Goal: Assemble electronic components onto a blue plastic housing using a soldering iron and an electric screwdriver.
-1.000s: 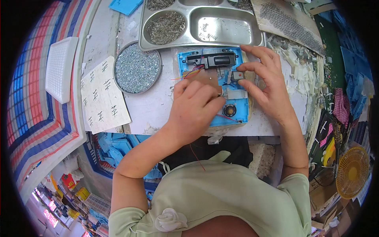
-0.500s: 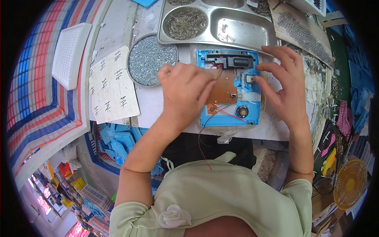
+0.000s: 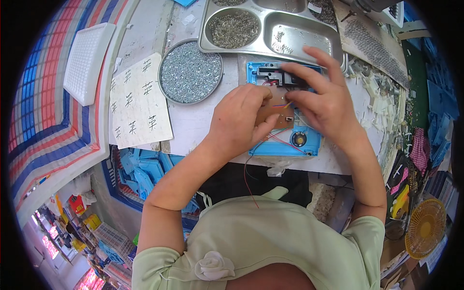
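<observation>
A blue plastic casing [image 3: 259,148] lies on the worktable under both hands. Inside it sit a brown circuit board [image 3: 276,119], a black mechanism [image 3: 273,76] along its far side and a small round speaker [image 3: 299,139] near its front right. My left hand [image 3: 239,114] rests over the board's left edge with fingers curled; its fingertips are partly hidden, and what they hold cannot be made out. Above the board's right side, my right hand [image 3: 325,96] pinches thin coloured wires [image 3: 288,104] between thumb and forefinger, its other fingers spread over the casing.
A round dish of small silver screws [image 3: 190,72] stands left of the casing. Behind it is a metal compartment tray [image 3: 264,48] with small springs. A paper sheet with handwriting [image 3: 141,104] lies at left. Small white plastic parts [image 3: 374,92] are heaped at right.
My right hand has moved left over the casing and closed on the wires. My left hand has shifted slightly right and down, its thumb now over the board. The view has shifted slightly.
</observation>
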The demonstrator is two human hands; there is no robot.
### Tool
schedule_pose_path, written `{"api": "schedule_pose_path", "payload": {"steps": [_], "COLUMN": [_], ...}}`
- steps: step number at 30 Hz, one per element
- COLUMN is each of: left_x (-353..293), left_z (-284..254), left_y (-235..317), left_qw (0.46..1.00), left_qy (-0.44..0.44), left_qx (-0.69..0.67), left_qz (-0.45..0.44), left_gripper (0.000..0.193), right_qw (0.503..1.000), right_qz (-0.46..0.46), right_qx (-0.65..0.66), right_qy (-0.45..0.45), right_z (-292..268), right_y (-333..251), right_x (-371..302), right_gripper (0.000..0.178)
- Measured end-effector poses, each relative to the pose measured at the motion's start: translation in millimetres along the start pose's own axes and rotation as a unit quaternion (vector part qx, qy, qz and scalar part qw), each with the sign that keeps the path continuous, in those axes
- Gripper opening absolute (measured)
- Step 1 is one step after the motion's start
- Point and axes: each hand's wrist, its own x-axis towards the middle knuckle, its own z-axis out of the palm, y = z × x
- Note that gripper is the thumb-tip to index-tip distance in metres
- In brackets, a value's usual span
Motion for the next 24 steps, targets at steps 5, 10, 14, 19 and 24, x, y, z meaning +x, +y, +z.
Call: {"api": "schedule_pose_path", "payload": {"steps": [5,10,14,19,24], "left_x": [0,7,24,40,41], "left_z": [0,-1,2,13,16], "left_y": [1,6,11,13,9], "left_qw": [1.0,1.0,0.999,0.991,0.99], "left_qy": [-0.001,-0.004,0.021,0.043,0.052], "left_qx": [0.003,-0.007,0.029,0.086,0.082], "left_qz": [-0.006,-0.013,0.029,0.094,0.103], "left_gripper": [0.039,0.036,0.031,0.022,0.014], "right_qw": [0.997,0.987,0.982,0.98,0.982], "right_qz": [0.045,0.104,0.117,0.1,0.1], "right_qx": [0.044,0.088,0.105,0.112,0.101], "right_qy": [0.034,0.079,0.107,0.128,0.127], "right_z": [-10,-6,2,6,4], "right_y": [7,6,3,3,4], "right_x": [-9,-22,-24,-20,-20], "right_gripper": [0.02,0.018,0.018,0.017,0.017]}}
